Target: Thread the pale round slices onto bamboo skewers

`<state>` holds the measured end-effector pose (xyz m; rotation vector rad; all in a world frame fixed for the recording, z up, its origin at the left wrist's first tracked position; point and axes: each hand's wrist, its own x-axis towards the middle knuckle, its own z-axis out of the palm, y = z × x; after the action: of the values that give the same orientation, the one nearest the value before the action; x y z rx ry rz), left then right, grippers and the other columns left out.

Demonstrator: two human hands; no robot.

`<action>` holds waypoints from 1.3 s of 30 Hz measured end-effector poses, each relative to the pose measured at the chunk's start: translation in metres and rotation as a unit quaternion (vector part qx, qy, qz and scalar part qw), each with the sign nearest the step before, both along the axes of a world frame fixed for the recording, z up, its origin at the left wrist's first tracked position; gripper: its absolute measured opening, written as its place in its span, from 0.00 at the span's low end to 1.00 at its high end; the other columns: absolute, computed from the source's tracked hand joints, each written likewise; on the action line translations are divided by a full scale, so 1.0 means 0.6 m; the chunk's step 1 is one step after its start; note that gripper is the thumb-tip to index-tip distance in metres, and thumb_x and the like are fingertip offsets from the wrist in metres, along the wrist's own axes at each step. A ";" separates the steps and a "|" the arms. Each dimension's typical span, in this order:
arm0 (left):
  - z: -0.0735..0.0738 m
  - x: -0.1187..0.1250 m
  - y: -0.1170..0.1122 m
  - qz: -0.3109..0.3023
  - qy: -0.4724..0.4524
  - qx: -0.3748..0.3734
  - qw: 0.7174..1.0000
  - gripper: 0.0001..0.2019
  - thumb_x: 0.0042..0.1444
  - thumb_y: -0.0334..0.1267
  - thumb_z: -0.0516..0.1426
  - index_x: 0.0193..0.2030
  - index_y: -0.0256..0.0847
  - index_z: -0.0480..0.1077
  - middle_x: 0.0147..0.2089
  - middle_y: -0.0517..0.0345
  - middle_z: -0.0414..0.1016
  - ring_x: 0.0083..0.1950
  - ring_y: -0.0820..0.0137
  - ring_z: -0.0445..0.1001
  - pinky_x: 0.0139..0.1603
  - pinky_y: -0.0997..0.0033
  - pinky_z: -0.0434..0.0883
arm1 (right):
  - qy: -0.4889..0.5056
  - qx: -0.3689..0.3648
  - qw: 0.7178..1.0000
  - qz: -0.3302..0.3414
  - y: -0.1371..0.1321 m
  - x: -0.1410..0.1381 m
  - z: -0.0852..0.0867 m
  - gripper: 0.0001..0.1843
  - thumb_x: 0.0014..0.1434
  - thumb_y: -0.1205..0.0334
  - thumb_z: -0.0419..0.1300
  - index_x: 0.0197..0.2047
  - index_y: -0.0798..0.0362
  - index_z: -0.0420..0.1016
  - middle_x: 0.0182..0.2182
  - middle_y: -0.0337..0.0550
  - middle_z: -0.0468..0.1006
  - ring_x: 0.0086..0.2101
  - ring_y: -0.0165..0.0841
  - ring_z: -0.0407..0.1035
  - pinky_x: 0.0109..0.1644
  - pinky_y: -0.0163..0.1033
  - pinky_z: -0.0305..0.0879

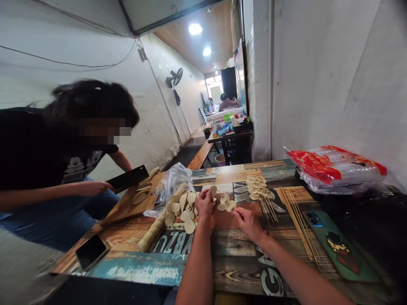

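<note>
My left hand (204, 204) is closed, pinching a thin pale beige food slice (213, 191) between thumb and fingers. Just right of it, my right hand (248, 222) is pinched at the edge of a small cluster of pale slices (226, 204). Whether a stick runs through that cluster is hidden. A heap of loose slices (187, 212) lies left of my left hand, against a long pale dough-like roll (153, 231). Beyond my right hand lie skewers threaded with slices (259, 188), side by side. Bare bamboo skewers (295, 222) lie further right.
At the left, a person (73, 144) holds a black cleaver (129, 178) over a wooden board (122, 208) with cut pieces. A plastic bag (174, 182) lies beside it. Phones lie at left (92, 252) and right (341, 250). A red-and-clear package (337, 165) sits back right.
</note>
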<state>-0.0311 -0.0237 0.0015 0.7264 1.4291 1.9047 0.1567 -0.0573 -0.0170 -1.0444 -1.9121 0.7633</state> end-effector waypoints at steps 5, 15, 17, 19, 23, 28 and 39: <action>0.004 -0.014 0.000 -0.026 -0.147 0.011 0.989 0.17 0.41 0.43 0.69 0.35 0.39 0.71 0.30 0.61 0.73 0.26 0.76 0.72 0.29 0.75 0.69 | -0.025 -0.002 0.999 0.046 -0.014 0.001 0.009 0.18 0.62 0.60 0.48 0.30 0.56 0.77 0.25 0.44 0.78 0.27 0.32 0.69 0.32 0.34 0.57; 0.005 -0.036 0.003 -0.015 -0.103 0.009 0.994 0.24 0.36 0.47 0.70 0.39 0.37 0.74 0.33 0.58 0.74 0.26 0.77 0.68 0.22 0.79 0.61 | -0.065 -0.019 0.997 0.040 -0.018 -0.003 0.006 0.19 0.62 0.60 0.47 0.29 0.55 0.76 0.25 0.44 0.78 0.27 0.33 0.68 0.32 0.34 0.56; 0.007 -0.036 0.002 -0.014 -0.115 0.019 0.993 0.23 0.36 0.47 0.70 0.38 0.38 0.74 0.34 0.58 0.74 0.28 0.76 0.70 0.25 0.78 0.64 | -0.073 -0.019 0.996 0.041 -0.020 -0.003 0.008 0.19 0.62 0.60 0.47 0.29 0.55 0.76 0.25 0.44 0.77 0.27 0.33 0.68 0.32 0.35 0.55; 0.009 -0.035 0.002 -0.015 -0.131 0.029 0.991 0.21 0.36 0.46 0.70 0.36 0.38 0.73 0.35 0.57 0.75 0.32 0.74 0.72 0.32 0.74 0.69 | -0.078 -0.021 0.996 0.042 -0.021 -0.004 0.009 0.19 0.62 0.60 0.47 0.28 0.56 0.75 0.25 0.44 0.77 0.27 0.32 0.67 0.32 0.34 0.54; 0.014 -0.035 -0.001 -0.016 -0.133 0.039 0.990 0.22 0.34 0.46 0.71 0.36 0.38 0.74 0.35 0.56 0.76 0.35 0.72 0.74 0.37 0.69 0.71 | -0.090 -0.020 0.995 0.042 -0.021 -0.005 0.009 0.19 0.62 0.61 0.47 0.27 0.56 0.75 0.24 0.43 0.76 0.26 0.31 0.66 0.31 0.34 0.52; 0.020 -0.030 -0.006 -0.037 -0.097 0.043 0.994 0.25 0.33 0.47 0.71 0.39 0.38 0.76 0.37 0.53 0.78 0.36 0.70 0.75 0.37 0.71 0.69 | -0.092 -0.023 0.995 0.042 -0.019 -0.004 0.002 0.19 0.62 0.60 0.46 0.26 0.56 0.74 0.23 0.43 0.75 0.26 0.31 0.64 0.31 0.34 0.51; 0.013 -0.017 -0.002 -0.030 -0.096 0.055 0.993 0.24 0.28 0.46 0.72 0.32 0.35 0.76 0.29 0.58 0.77 0.26 0.77 0.70 0.30 0.76 0.66 | -0.076 -0.013 0.996 0.038 -0.015 -0.003 -0.012 0.19 0.62 0.59 0.46 0.24 0.55 0.71 0.21 0.41 0.71 0.24 0.30 0.62 0.30 0.34 0.50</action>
<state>-0.0413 -0.0251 0.0094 0.6120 1.1789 1.9607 0.1547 -0.0662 -0.0244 -1.0785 -2.0865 0.7711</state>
